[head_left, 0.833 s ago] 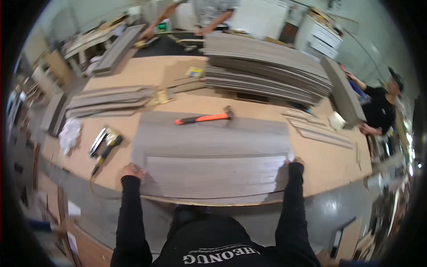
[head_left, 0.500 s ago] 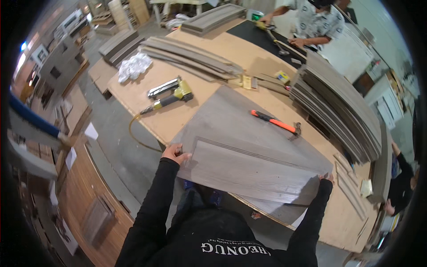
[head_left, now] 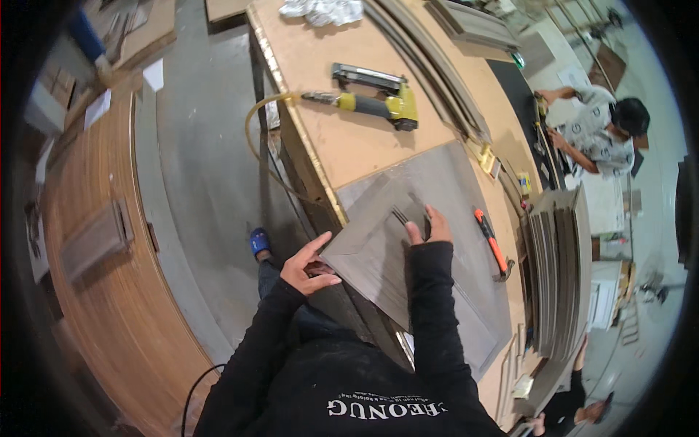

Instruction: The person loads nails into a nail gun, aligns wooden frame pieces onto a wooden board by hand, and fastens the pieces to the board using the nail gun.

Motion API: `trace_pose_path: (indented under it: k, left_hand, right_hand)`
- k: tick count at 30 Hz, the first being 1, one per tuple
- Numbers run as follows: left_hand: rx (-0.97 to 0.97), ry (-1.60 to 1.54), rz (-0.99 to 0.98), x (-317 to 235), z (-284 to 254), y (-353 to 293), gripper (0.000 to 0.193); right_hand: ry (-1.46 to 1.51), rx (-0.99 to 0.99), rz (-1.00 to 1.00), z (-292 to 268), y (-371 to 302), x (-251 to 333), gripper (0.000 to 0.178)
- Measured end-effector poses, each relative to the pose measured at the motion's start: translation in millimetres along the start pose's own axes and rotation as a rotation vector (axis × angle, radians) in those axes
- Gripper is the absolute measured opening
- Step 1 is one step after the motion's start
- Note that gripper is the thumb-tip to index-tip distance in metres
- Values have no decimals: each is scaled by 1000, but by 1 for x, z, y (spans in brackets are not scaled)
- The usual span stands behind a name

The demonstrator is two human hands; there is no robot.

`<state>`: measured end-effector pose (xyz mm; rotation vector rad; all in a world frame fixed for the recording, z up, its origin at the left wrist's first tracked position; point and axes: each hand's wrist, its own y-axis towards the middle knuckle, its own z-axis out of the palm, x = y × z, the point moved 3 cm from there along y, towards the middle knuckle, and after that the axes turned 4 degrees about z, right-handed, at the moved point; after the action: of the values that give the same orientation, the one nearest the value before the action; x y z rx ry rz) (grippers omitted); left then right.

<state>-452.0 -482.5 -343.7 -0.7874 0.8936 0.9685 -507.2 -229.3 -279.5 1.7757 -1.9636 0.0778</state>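
Overhanging the bench's (head_left: 364, 156) near edge by one corner, the grey framed panel (head_left: 368, 247) rests partly on a grey sheet (head_left: 440, 175). It looks stiff and fairly light, though broad enough to want two hands; its smooth face probably slides easily, and its corners could chip if knocked. Opposite edges seem the surest hold. The left hand (head_left: 309, 269), just off the bench's edge, frames the overhanging corner, thumb and fingers parted; whether they pinch it, I cannot tell. Farther in over the bench, the right hand (head_left: 431, 229) spreads loose, unclenched fingers above the panel, its forearm crossing the face. Deeper on the bench lies a hammer (head_left: 493, 246).
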Motion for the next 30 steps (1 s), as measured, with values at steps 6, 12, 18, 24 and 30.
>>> trace_pose_path:
  k: [6,12,18,24,30]
  left_hand:
    - [57,-202,185,41,-24,13,64]
    - [159,-186,163,52,-38,20,66]
    - [249,-417,68,65,-41,28,68]
    - [271,-477,-75,68,-47,29,68]
    - [175,-200,230,53,-48,22,69]
  right_hand:
    - [218,172,194,33,0,-9,25]
    - [193,166,182,47,-9,-9,26]
    - [367,168,301,62,-22,-40,24]
    - [409,187,367,67,-20,-32,23]
    - [149,97,39,50,-16,3,40]
